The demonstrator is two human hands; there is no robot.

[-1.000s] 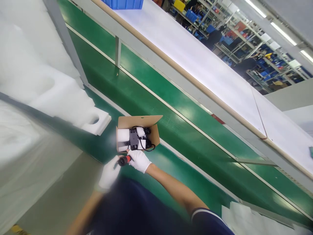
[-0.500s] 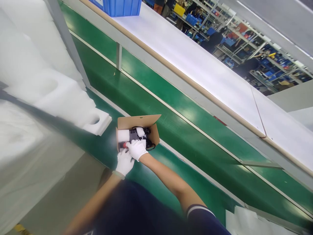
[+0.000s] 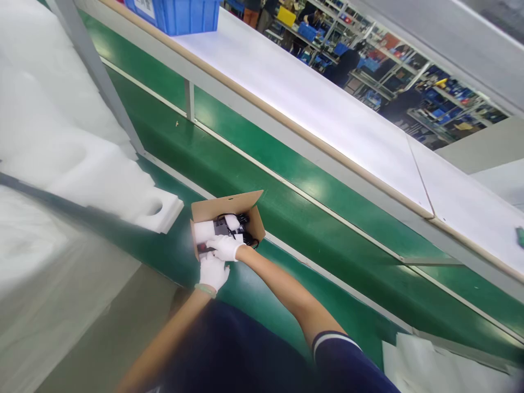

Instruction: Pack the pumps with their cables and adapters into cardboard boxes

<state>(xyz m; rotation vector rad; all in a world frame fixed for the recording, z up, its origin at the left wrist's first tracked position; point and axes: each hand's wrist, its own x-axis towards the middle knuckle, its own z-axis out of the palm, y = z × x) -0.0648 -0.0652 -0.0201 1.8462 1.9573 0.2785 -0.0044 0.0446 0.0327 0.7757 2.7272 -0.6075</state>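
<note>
An open cardboard box (image 3: 227, 204) stands on the green surface with its back flap raised. Inside it lie a white foam block (image 3: 204, 232), a dark grey device (image 3: 221, 226), a smaller white foam piece (image 3: 232, 221) and a coiled black cable (image 3: 244, 219). My right hand (image 3: 226, 248), in a white glove, reaches into the box's near left part. Its fingers are closed on a small dark piece with some red (image 3: 202, 248), mostly covered. My left hand (image 3: 213, 272), also gloved, is at the box's near wall, thumb apart. Its other fingertips are hidden.
White foam sheets (image 3: 164, 210), some with round cutouts, are piled at the left. More white sheets (image 3: 434, 360) lie at the lower right. Beyond the green surface runs a long white bench (image 3: 311, 120) carrying a blue bin (image 3: 190, 16). People and shelving (image 3: 368, 65) are farther back.
My view has shifted slightly. The right hand has moved a little down over the left, and less red shows at its fingers. The box stays in place.
</note>
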